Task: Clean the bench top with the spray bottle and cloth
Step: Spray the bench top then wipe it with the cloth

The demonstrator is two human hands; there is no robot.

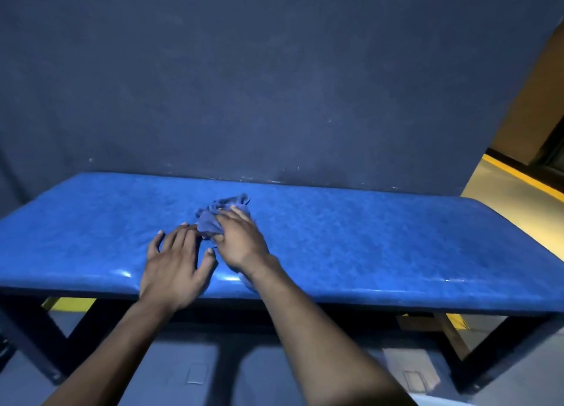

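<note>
Bench: the long bench with a glossy blue padded vinyl top [381, 240] and a dark metal frame [500, 350] ran across your view, its far edge against a dark blue wall [274, 85].
Cloth: the crumpled dark blue cloth [218, 213] lay near the middle of the bench top, towards the wall side.
Right hand: your right hand [239, 240] lay palm down on the cloth, fingers bent over its bunched folds and pressing it to the vinyl.
Left hand: your left hand [175, 260] rested flat on the bench top just beside the cloth, fingers spread and holding nothing; its fingertips [184, 226] reached the cloth's near edge.
Floor: a yellow painted stripe [525, 178] showed at the right, beyond the bench.
</note>
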